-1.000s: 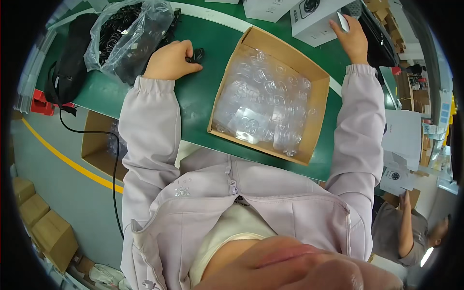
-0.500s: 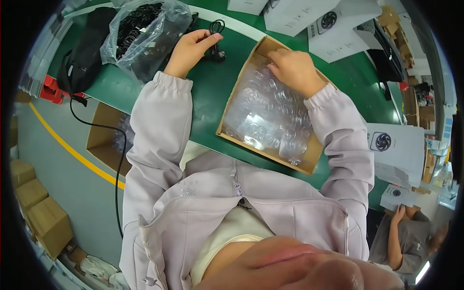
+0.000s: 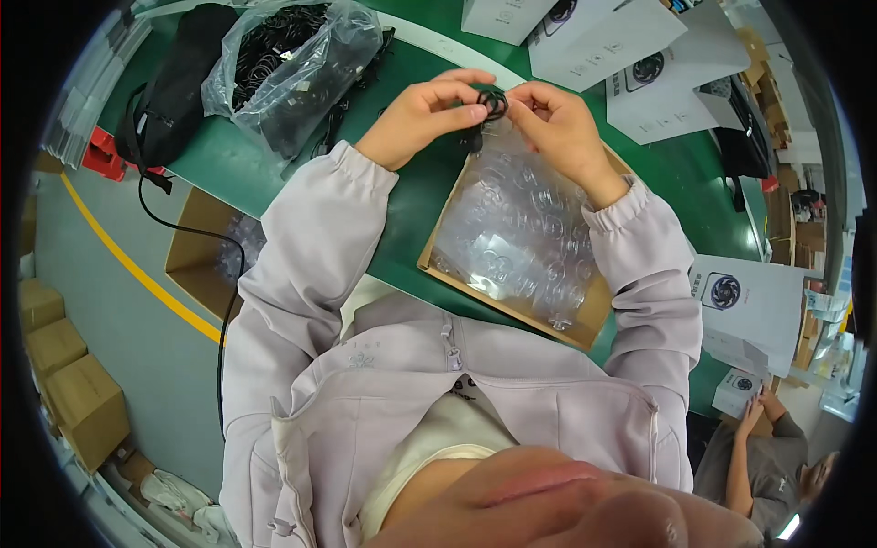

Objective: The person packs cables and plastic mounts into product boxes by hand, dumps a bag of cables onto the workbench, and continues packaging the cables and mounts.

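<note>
coiled cable [image 3: 491, 103] in smooth black plastic with a faint sheen. shallow box [image 3: 596, 306] of matt brown cardboard, filled with thin inserts [image 3: 502, 219] of clear plastic, glossy, moulded in bumps, catching bright glare. work table [image 3: 402, 233] with a smooth, softly shining green top. bag [image 3: 315, 100] of crinkled, see-through plastic film. cartons [image 3: 598, 46] of smooth white printed card. jacket [image 3: 306, 237] of matt, pale, creased cloth, its zip pull [image 3: 454, 359] shiny like metal.
</note>
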`<state>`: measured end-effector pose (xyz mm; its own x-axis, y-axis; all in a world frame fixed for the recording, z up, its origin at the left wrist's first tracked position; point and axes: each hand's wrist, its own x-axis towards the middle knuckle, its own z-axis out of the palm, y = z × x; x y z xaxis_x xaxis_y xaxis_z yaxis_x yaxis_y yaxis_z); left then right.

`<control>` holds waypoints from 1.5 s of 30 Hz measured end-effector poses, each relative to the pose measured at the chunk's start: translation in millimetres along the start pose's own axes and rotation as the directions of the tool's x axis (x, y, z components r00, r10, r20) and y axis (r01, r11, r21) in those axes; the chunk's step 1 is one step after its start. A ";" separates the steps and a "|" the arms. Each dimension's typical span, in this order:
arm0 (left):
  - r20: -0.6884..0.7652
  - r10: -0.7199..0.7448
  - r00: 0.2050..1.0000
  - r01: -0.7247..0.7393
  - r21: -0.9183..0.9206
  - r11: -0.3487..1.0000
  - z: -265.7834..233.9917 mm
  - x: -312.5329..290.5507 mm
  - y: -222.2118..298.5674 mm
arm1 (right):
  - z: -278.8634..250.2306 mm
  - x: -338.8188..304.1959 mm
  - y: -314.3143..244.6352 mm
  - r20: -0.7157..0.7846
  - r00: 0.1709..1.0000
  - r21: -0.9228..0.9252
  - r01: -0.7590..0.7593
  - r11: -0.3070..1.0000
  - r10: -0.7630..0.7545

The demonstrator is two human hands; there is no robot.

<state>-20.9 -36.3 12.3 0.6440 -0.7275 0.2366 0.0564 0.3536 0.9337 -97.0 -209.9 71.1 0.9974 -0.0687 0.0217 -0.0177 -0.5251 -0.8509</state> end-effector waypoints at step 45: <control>-0.393 -0.016 0.919 0.062 0.104 0.993 -24.0 14.5 -11.1 | -223.8 43.5 -34.8 0.137 0.942 -0.690 -0.132 0.712 0.307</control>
<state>6.1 -36.7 -1.2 0.8910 -0.4435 0.0969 0.0165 0.2449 0.9694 -68.6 -384.4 219.2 0.9435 -0.1101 -0.3127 -0.1924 -0.9500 -0.2461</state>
